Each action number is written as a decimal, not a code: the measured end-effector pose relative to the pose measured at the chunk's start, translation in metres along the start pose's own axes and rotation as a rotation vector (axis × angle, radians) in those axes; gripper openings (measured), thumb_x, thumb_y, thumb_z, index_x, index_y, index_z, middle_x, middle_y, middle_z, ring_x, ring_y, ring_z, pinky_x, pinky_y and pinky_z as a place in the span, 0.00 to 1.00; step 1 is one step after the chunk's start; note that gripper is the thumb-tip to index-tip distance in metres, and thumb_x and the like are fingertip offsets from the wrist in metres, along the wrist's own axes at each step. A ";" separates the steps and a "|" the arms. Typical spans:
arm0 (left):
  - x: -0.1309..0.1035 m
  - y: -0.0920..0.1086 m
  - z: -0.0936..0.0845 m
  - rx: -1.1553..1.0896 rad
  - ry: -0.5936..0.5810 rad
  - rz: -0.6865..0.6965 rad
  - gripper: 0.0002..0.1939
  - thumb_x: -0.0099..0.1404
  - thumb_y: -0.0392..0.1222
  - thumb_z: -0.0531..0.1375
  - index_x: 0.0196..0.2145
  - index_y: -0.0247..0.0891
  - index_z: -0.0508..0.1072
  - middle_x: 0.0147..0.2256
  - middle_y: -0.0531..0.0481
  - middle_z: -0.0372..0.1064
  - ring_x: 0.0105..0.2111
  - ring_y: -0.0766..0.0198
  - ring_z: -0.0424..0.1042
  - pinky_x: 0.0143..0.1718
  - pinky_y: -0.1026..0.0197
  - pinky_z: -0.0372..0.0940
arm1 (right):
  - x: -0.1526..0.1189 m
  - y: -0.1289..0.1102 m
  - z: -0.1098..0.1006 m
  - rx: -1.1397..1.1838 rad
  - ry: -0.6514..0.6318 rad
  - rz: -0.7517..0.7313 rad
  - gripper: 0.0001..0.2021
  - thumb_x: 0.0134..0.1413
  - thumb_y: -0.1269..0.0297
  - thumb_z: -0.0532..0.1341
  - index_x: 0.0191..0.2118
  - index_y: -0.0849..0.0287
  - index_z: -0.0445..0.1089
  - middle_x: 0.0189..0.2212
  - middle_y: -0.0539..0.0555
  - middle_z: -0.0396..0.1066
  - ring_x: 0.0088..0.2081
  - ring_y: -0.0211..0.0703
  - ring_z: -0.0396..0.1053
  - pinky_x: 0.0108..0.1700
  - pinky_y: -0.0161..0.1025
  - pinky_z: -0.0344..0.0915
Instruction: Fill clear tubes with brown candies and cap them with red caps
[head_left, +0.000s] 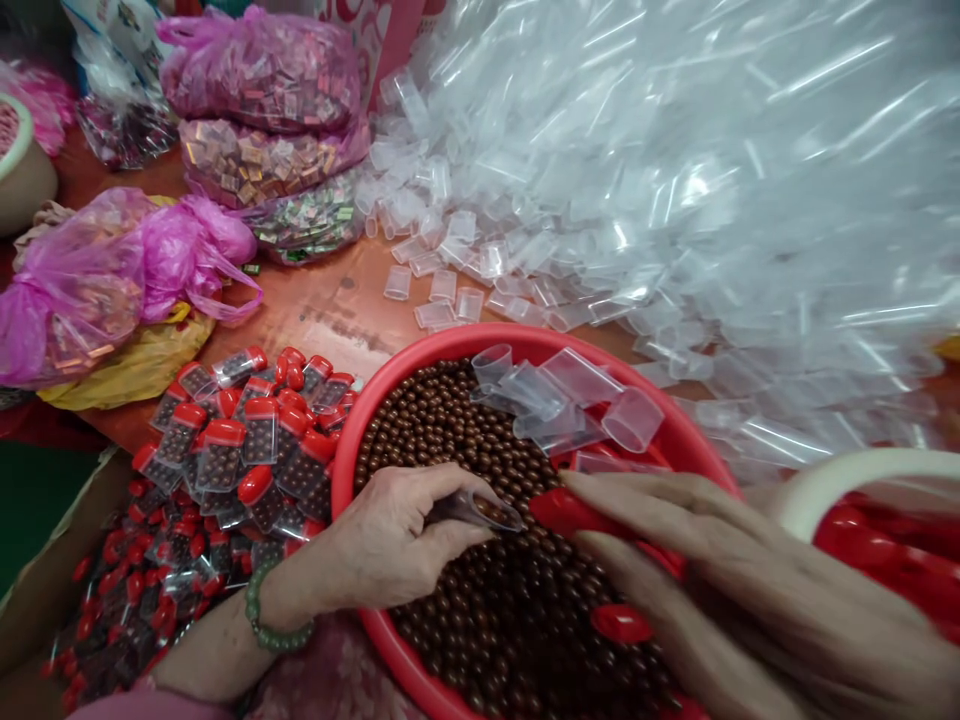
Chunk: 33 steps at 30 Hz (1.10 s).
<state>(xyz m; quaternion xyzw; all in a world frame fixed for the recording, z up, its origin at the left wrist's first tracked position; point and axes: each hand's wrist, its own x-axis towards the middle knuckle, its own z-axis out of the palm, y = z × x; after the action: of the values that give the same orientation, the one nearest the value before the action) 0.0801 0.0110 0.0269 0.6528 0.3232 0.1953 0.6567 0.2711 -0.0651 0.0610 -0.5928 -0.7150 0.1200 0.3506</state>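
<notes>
- Left hand [405, 535] is pinching a clear sleeve [487, 512] between thumb and fingers, over the middle of the red basin [343, 475], tip pointing to 3 o'clock.
- Right hand [720, 560] is gripping a red cap [566, 515], just beside the sleeve at its 3 o'clock.
- Brown balls [442, 410] are lying in the basin; spare sleeves [581, 375] are resting at its 12–1 o'clock.
- Red-capped packs [259, 440] are lying outside, 9–10 o'clock.

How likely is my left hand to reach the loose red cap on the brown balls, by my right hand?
Probably yes: only brown balls show between your left hand and the loose red cap. However, that hand holds a clear case, which may need setting down first.
</notes>
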 end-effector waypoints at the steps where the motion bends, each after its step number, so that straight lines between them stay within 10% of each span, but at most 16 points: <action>1: 0.000 -0.001 0.000 -0.027 -0.004 -0.002 0.07 0.64 0.34 0.59 0.40 0.34 0.74 0.30 0.53 0.70 0.30 0.69 0.66 0.35 0.67 0.61 | 0.004 -0.004 0.007 0.047 -0.004 -0.016 0.18 0.61 0.72 0.60 0.54 0.49 0.71 0.41 0.54 0.76 0.38 0.43 0.77 0.36 0.37 0.78; 24: -0.004 -0.001 -0.003 0.188 -0.083 -0.079 0.04 0.67 0.40 0.54 0.34 0.40 0.59 0.33 0.48 0.68 0.34 0.59 0.69 0.37 0.58 0.62 | 0.003 -0.008 0.059 0.169 0.227 0.074 0.14 0.54 0.78 0.64 0.44 0.53 0.72 0.35 0.52 0.75 0.35 0.44 0.76 0.35 0.42 0.77; 33: 0.000 -0.005 0.000 -0.233 -0.056 -0.137 0.04 0.66 0.40 0.56 0.35 0.37 0.66 0.33 0.49 0.69 0.34 0.63 0.69 0.37 0.61 0.65 | -0.009 0.003 0.064 0.099 0.183 0.042 0.21 0.57 0.69 0.64 0.56 0.54 0.67 0.40 0.56 0.74 0.41 0.49 0.75 0.41 0.48 0.76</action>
<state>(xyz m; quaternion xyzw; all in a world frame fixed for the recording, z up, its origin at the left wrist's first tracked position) 0.0793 0.0102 0.0223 0.5539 0.3235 0.1678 0.7486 0.2329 -0.0575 0.0093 -0.5980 -0.6607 0.1076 0.4407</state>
